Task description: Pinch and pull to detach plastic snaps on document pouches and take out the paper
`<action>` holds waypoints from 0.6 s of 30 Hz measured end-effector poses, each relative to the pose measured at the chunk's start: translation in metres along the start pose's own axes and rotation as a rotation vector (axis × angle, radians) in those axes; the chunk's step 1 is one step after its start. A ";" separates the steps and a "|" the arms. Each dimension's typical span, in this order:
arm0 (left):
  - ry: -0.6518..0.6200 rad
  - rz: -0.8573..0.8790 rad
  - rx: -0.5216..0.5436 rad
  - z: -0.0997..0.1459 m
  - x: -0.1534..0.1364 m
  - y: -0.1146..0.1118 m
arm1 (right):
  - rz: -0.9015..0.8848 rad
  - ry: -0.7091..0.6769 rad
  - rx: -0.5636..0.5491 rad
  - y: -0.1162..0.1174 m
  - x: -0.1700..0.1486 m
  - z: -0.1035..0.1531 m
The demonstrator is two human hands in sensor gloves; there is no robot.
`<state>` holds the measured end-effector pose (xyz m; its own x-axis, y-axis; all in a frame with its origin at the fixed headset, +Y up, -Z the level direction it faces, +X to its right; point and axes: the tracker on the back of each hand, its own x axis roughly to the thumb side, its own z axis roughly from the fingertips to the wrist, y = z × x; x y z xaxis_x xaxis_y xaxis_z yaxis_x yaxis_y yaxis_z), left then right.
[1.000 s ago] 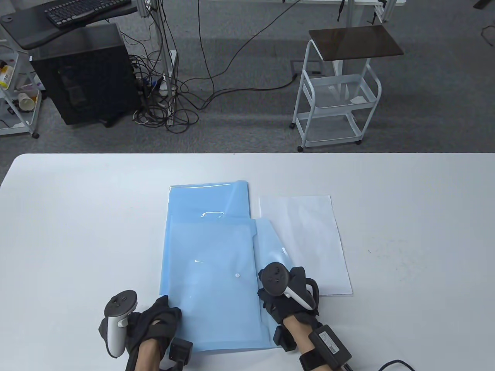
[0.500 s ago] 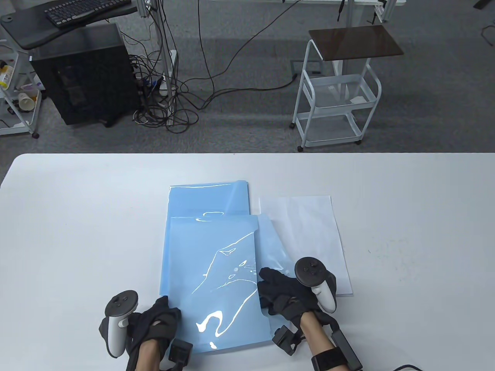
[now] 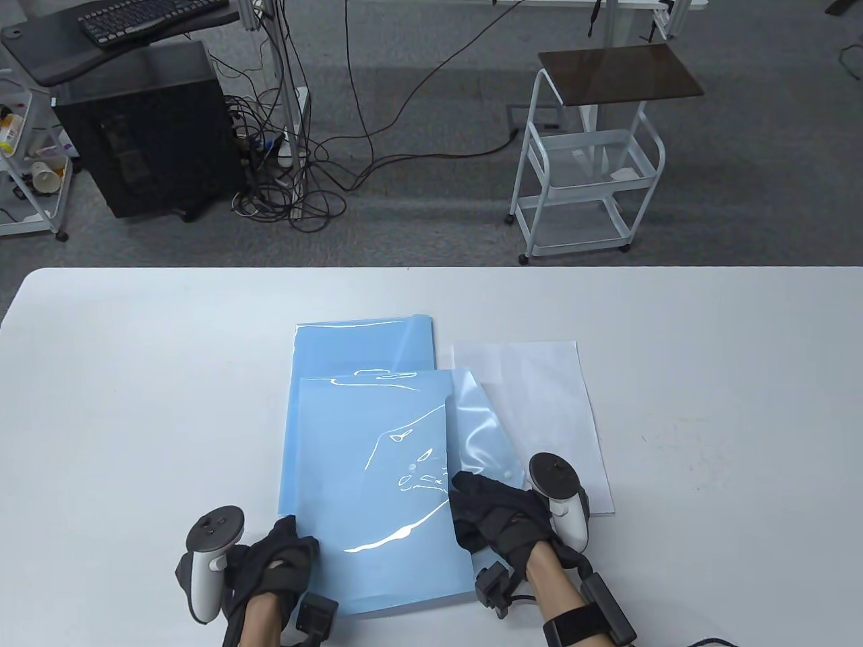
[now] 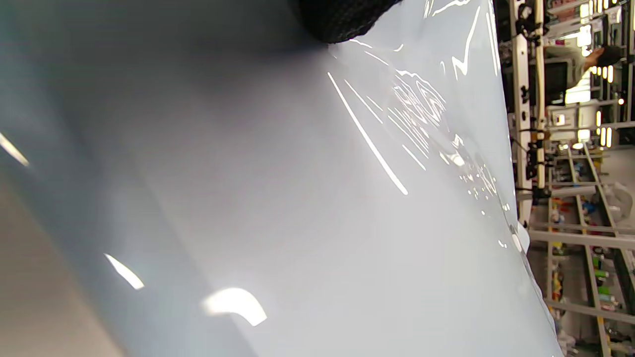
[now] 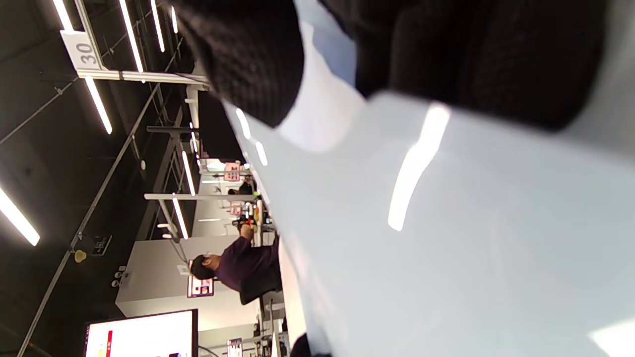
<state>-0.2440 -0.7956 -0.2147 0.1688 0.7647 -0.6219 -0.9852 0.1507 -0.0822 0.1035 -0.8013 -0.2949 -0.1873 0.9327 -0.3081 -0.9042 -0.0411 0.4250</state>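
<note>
The top blue pouch (image 3: 367, 472) lies at the table's near edge, its small white snap (image 3: 411, 466) showing on the front. Its translucent flap (image 3: 479, 431) stands lifted, off the snap, and leans to the right. My right hand (image 3: 489, 509) grips the pouch at its right opening edge; in the right wrist view the thumb (image 5: 248, 59) and fingers (image 5: 471, 59) pinch a sheet of the pouch (image 5: 446, 223). Fingertips of my left hand (image 3: 286, 546) press the pouch's near left corner. One fingertip (image 4: 342, 20) rests on the glossy pouch (image 4: 297, 198).
A second blue pouch (image 3: 361, 344) lies just behind the top one, partly under it. A white sheet of paper (image 3: 539, 397) lies flat to the right, its near corner beside my right hand. Beyond the far table edge (image 3: 431, 269) is open floor with a cart.
My right hand has rolled over and shifted right, and the flap has come off the snap and swung up to the right. The pouch front wrinkled. The left hand has stayed put.
</note>
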 end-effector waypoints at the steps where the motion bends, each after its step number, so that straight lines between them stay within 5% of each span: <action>1: -0.002 0.008 -0.011 0.000 0.000 -0.001 | 0.017 0.003 0.012 0.001 -0.001 -0.001; 4: -0.009 0.006 -0.018 0.000 0.001 -0.003 | 0.069 0.012 0.030 0.009 -0.003 -0.004; 12: -0.018 0.020 -0.006 0.001 0.001 -0.001 | 0.318 0.003 -0.190 0.016 0.011 0.004; 18: -0.031 0.052 -0.017 0.001 0.001 0.000 | 0.347 0.024 -0.294 0.011 0.020 0.016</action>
<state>-0.2435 -0.7938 -0.2143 0.1185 0.7905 -0.6009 -0.9929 0.0999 -0.0643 0.0960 -0.7772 -0.2827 -0.5042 0.8373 -0.2115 -0.8563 -0.4531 0.2479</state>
